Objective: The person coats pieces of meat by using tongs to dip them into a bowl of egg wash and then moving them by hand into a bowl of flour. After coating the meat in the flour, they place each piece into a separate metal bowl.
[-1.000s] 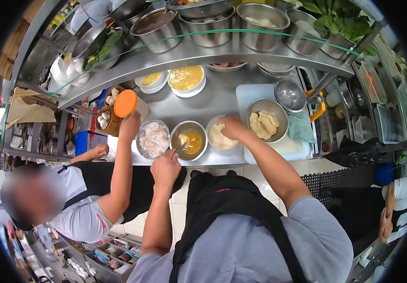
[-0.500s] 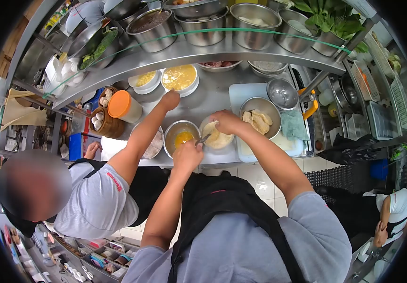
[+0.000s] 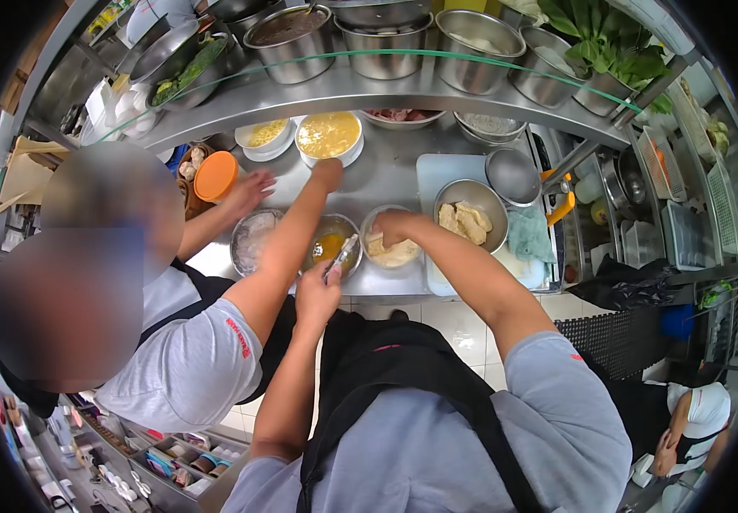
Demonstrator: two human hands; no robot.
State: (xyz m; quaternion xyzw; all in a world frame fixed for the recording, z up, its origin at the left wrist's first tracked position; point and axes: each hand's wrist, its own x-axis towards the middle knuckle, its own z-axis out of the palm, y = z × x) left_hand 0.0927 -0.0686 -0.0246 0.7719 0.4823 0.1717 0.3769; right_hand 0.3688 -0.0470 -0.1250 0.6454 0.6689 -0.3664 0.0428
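Note:
My left hand [image 3: 318, 292] is closed around a narrow metal tool like a pair of tongs [image 3: 342, 258], its tip pale with coating. The tool overlaps the rim of a steel bowl of beaten egg [image 3: 328, 247]. My right hand [image 3: 396, 226] reaches down into a bowl of pale flour-like coating [image 3: 393, 255], its fingertips hidden in it. To the right, a steel bowl [image 3: 495, 198] holds pale coated pieces [image 3: 465, 224] and stands on a cutting board [image 3: 437, 171]. A bowl of white contents [image 3: 255, 239] stands left of the egg.
At my left, a co-worker's hand [image 3: 328, 175] is at a bowl of yellow liquid [image 3: 330, 135]; another person's hand [image 3: 252, 195] reaches in beside an orange-lidded tub [image 3: 216, 177]. A steel shelf [image 3: 360, 96] with pots crosses above the counter. A green cloth [image 3: 530, 231] lies right.
My left hand moved left with the tool, away from the coating bowl to the egg bowl. My right hand went lower into the coating. Another person's hand came in from the left.

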